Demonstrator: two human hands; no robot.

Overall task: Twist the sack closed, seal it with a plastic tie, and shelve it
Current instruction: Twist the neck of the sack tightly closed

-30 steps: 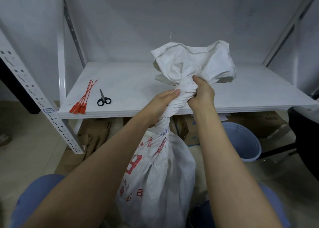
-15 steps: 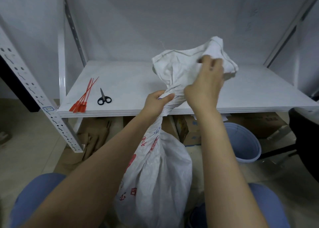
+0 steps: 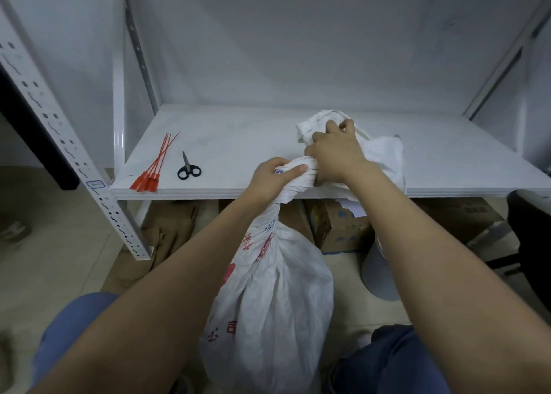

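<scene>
Since half a second ago the loose top of the white woven plastic sack [image 3: 277, 304] has come down. It stood puffed up above the board then; now it is folded over to the right and lies flattened on the white board shelf [image 3: 238, 137]. The right hand [image 3: 337, 152] went down with it, from high on the cloth to low over the shelf. Its fingers are curled into the bunched fabric and its heel is against the twist. The left hand [image 3: 274, 179] has stayed put, clamped round the twisted neck with the thumb laid across the top, right at the shelf's front edge.

Sack look: crinkled white weave with red characters printed down the left side, plus a bit of blue print under the left thumb. The neck is wound into a tight rope that is thinnest just below the left hand. The full body hangs below shelf level between the person's blue-trousered knees [image 3: 74, 319] — only the top part rests on the board. No tie on it yet.

The bundle of red plastic ties [image 3: 152, 170] lies at the shelf's front left corner with the black-handled scissors [image 3: 188, 170] just beside it, both well apart from the hands. Under the shelf are brown cardboard boxes [image 3: 340, 229] and a grey-blue bucket [image 3: 378, 274], partly hidden by the right forearm.
</scene>
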